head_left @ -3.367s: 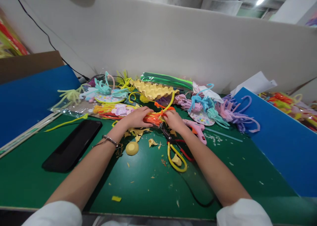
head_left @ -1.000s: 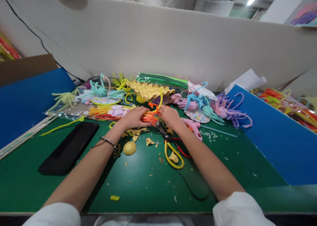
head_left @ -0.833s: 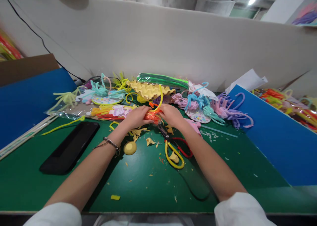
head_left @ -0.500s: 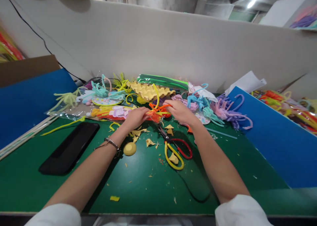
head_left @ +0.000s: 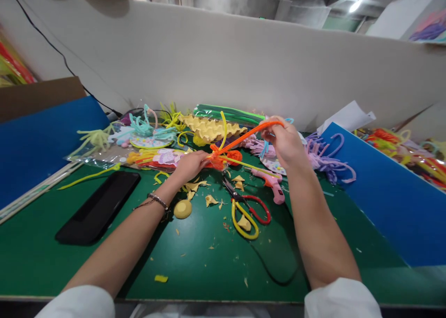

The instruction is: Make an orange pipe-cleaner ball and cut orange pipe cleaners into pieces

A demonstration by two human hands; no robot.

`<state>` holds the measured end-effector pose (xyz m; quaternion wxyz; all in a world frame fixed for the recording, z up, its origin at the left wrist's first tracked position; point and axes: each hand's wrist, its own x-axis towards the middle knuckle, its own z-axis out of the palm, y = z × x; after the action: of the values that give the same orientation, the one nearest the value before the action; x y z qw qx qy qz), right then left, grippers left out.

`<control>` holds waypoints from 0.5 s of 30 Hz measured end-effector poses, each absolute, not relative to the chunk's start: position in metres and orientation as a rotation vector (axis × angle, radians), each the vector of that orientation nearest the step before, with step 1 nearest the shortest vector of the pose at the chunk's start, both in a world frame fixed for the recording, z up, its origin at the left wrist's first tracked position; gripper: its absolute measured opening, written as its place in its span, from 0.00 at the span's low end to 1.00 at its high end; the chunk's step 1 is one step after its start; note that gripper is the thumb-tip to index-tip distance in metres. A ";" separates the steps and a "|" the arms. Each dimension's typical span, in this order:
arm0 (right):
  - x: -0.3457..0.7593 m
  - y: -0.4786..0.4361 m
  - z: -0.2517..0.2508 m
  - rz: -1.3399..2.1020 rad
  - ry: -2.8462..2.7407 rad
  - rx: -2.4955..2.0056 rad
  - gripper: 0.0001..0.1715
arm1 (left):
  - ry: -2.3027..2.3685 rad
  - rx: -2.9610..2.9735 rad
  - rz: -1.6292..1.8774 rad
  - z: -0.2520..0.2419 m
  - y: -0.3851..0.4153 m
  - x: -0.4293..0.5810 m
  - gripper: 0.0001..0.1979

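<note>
My left hand [head_left: 194, 165] is closed around one end of a bundle of orange and yellow pipe cleaners [head_left: 216, 155], above the middle of the table. Up to the right, my right hand [head_left: 286, 139] pinches the far end of an orange pipe cleaner [head_left: 249, 134], stretched slantwise from the bundle. One yellow pipe cleaner [head_left: 223, 127] sticks upward there, and another points right. Scissors [head_left: 240, 202] with one red and one yellow handle lie partly open below the hands. A pink glue gun [head_left: 273, 183] rests beneath my right wrist.
A black phone [head_left: 99, 206] lies at left. Yellow carton scraps [head_left: 211, 200] and a small yellow cup-shaped piece [head_left: 182, 209] are near my left wrist. Heaped pipe cleaners and an egg-carton piece [head_left: 209, 126] line the wall. Blue boards [head_left: 386, 202] stand at both sides.
My right hand has moved up and right from the bundle, drawing the orange pipe cleaner out long. The glue gun now shows. My left hand stays in place.
</note>
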<state>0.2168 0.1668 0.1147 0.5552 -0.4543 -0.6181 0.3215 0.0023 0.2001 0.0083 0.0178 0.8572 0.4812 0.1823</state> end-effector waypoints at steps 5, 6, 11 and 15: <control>0.209 0.162 0.119 1.195 -1.170 -0.872 0.16 | 1.520 2.645 0.562 0.010 0.198 0.004 0.16; 0.207 0.160 0.121 1.231 -1.096 -0.800 0.16 | 1.528 2.641 0.560 0.010 0.198 0.005 0.16; 0.223 0.141 0.148 1.089 -0.885 -0.444 0.20 | 1.589 2.620 0.525 0.009 0.199 0.004 0.15; 0.249 0.111 0.176 0.945 -0.743 -0.311 0.27 | 1.689 2.595 0.473 0.007 0.201 0.000 0.16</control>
<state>0.2493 0.1115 0.1761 0.8133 -0.1457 -0.3482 0.4428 0.0003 0.2006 0.0071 0.0049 0.8285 0.5393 0.1510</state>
